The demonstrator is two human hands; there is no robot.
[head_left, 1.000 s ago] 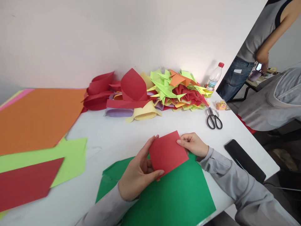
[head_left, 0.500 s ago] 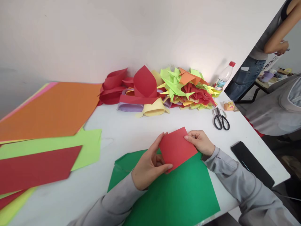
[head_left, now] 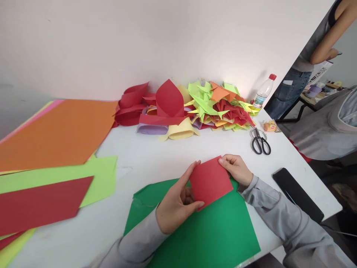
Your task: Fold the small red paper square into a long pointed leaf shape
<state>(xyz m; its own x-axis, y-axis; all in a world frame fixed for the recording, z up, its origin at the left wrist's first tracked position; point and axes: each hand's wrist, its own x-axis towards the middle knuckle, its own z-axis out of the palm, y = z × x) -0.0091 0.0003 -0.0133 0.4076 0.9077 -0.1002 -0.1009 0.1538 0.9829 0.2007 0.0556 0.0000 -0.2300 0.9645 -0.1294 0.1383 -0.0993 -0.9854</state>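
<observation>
Red at lower centre of the frame: clamping a paper square [head_left: 211, 182] in left hand [head_left: 177, 204] and right hand [head_left: 237, 170], partly over a green sheet [head_left: 212, 234], the latter hand's pinch now nearer the top corner (probably just regripping, mid-handling).

I see on my remote feed a red-capped bottle [head_left: 262, 95] by the white wall [head_left: 139, 44], a small packet [head_left: 269, 125] and black-handled scissors [head_left: 258, 138] nearer on the tabletop [head_left: 156, 156]; beyond its edge, a person in jeans [head_left: 290, 91].

Plain grey wrist-length sleeves [head_left: 275, 208], softly creased, and bare fingers [head_left: 186, 177]
</observation>
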